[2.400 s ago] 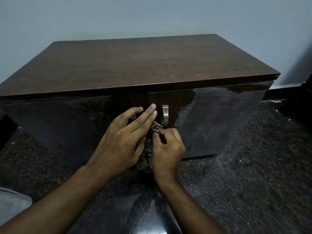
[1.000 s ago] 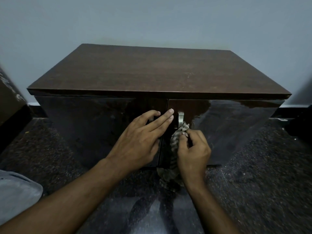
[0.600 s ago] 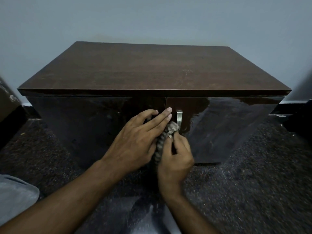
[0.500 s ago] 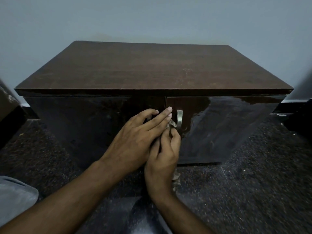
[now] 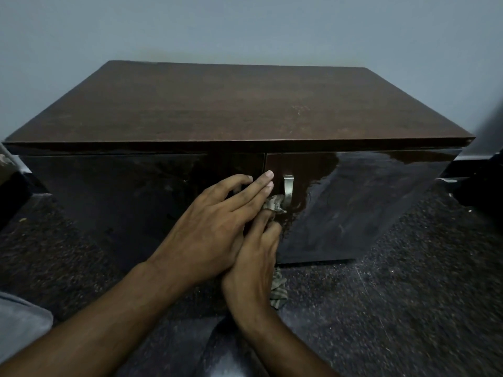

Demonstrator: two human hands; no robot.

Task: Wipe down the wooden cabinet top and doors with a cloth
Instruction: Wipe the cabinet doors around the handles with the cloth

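A dark wooden cabinet with a matte brown top (image 5: 234, 104) and two glossy doors stands against the wall. My left hand (image 5: 215, 224) lies flat with straight fingers on the left door (image 5: 114, 197) near the centre seam. My right hand (image 5: 255, 265) holds a striped cloth (image 5: 275, 204) against the right door (image 5: 353, 202), just below its metal handle (image 5: 288, 187). The cloth's loose end (image 5: 278, 291) hangs out under my right palm. My left hand overlaps part of my right hand's fingers.
The cabinet sits on a dark speckled floor (image 5: 394, 281). A pale blue-grey wall (image 5: 245, 25) is behind it. Dark furniture edges show at the far left (image 5: 11, 202) and far right (image 5: 484, 186). A grey fabric patch (image 5: 19, 322) is at the lower left.
My right hand has rubbed the cloth up and down beside the handle; the cloth now sits bunched at the handle's lower end. My left hand has stayed on the left door.
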